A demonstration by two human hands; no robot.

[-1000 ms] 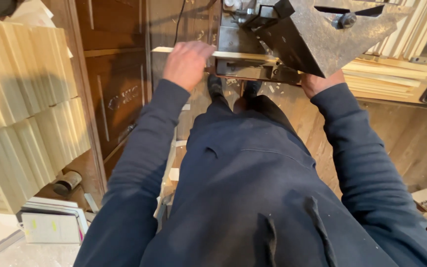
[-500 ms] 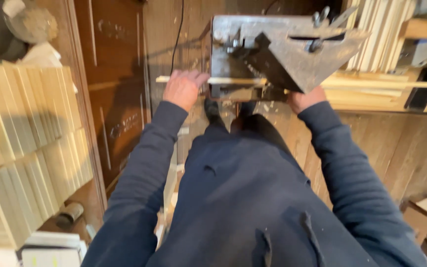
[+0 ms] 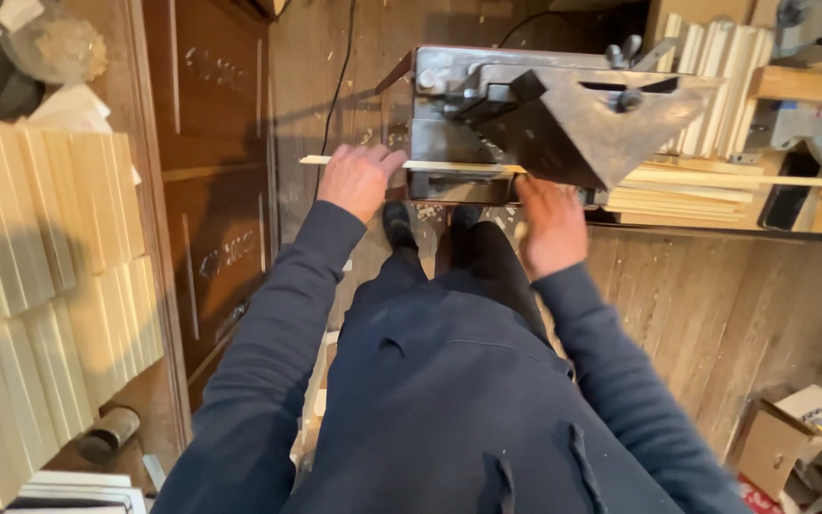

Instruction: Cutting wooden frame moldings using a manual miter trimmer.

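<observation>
The workpiece is a long, thin wooden strip (image 3: 449, 166) of pale colour, lying flat and crosswise on the front edge of a metal cutting machine (image 3: 525, 114). Its left end projects free past the machine body; toward the right it passes under the machine's angled metal guard (image 3: 611, 124) and appears to continue over a stack of similar strips (image 3: 687, 195), though the exact end cannot be made out. Judged from its slender section, the strip is light and stiff along its width but likely to flex and whip along its length, and it may snap if loaded at an unsupported end; the sawn surface should offer adequate friction to bare skin. It is best taken from above, with pressure applied close to the machine on both sides of the cut zone, not at the overhanging tip. The left hand (image 3: 359, 179) lies palm down on the strip just left of the machine, fingers spread and curled lightly over its far edge, pressing rather than clenching. The right hand (image 3: 552, 224) rests at the machine's front right corner, fingers extended toward the strip and touching or just beside it; whether it actually grips the strip cannot be told. The strip thus spans between both hands, ahead of the person's dark shoes (image 3: 430, 228) on the plank floor (image 3: 715, 305). Stacked pale boards (image 3: 40, 266) stand well apart at left.
</observation>
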